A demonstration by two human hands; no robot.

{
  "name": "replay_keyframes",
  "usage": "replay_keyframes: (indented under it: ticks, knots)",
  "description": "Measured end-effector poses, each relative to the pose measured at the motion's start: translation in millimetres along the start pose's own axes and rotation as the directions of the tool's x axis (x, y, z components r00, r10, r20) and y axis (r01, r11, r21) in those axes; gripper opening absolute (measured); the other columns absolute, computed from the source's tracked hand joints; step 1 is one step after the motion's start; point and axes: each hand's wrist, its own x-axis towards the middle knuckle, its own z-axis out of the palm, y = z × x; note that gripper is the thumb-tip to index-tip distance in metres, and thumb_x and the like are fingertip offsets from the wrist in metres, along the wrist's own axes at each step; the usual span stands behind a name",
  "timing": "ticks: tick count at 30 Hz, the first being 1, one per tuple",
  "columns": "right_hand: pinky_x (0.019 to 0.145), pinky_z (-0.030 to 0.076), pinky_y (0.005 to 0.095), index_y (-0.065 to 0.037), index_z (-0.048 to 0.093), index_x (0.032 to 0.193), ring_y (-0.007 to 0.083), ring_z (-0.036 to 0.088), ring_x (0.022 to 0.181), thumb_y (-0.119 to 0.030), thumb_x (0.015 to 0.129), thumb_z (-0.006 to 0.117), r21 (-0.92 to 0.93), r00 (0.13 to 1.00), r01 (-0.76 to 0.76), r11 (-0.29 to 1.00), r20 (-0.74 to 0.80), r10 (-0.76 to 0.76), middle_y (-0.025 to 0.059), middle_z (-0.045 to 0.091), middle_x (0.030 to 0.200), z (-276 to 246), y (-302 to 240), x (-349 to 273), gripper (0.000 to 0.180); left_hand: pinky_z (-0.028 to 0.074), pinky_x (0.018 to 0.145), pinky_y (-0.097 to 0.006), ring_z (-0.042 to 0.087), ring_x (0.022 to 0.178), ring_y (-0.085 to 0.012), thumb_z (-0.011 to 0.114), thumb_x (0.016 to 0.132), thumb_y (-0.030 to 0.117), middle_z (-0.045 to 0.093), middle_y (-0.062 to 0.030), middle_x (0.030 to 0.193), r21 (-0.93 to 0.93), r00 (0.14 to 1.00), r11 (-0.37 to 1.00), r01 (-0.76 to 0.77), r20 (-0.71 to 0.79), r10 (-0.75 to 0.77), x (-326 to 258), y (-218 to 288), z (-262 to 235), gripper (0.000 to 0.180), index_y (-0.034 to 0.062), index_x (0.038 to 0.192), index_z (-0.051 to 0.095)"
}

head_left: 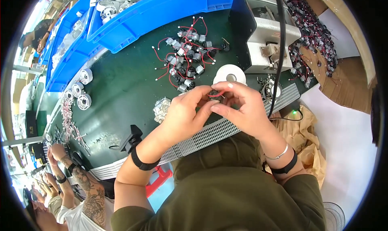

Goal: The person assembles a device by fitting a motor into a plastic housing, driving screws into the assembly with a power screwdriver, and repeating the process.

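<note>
Close together over the bench's front edge, my left hand and my right hand pinch a small dark motor with red wires between the fingertips. Its finer details are too small to make out. Just beyond my right fingers lies a white ring-shaped part. Further back spreads a loose pile of small motors, grey and black with red wires. By my left wrist rests a clump of small silvery pieces.
A blue bin of white round parts stands at the back. Bench machine and black cable are on the right, a motor heap beyond. White rings lie left; a co-worker's tattooed arm is lower left.
</note>
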Motion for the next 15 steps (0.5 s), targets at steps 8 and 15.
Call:
replay_keyframes:
  ticks: [8,15]
  knots:
    - [0.074,0.052,0.0254,0.005,0.059,0.101,0.0116,0.063,0.081,-0.01,0.085,0.066,0.231,0.977,-0.031,0.973,-0.199,0.078,0.009,0.066,0.091,23.4,-3.7,15.5,0.023,0.053,0.061,-0.031,0.066,0.071,-0.0247,0.067,0.076,0.004,0.063,-0.0111,0.081,0.261,0.944,0.961,-0.088,-0.285,0.164,0.4,1.2,15.0,0.026,0.001,0.1,0.057]
    - [0.061,0.048,0.0242,-0.009,0.057,0.1,0.0167,0.066,0.076,-0.033,0.091,0.058,0.593,0.897,-0.205,0.779,-0.205,0.392,0.009,0.067,0.098,26.4,-10.8,19.3,0.026,0.051,0.064,-0.032,0.064,0.075,-0.0252,0.061,0.081,0.001,0.064,-0.013,0.088,0.345,0.937,0.938,-0.03,-0.317,0.147,-10.1,-12.8,-9.2,0.017,0.0031,0.097,0.062]
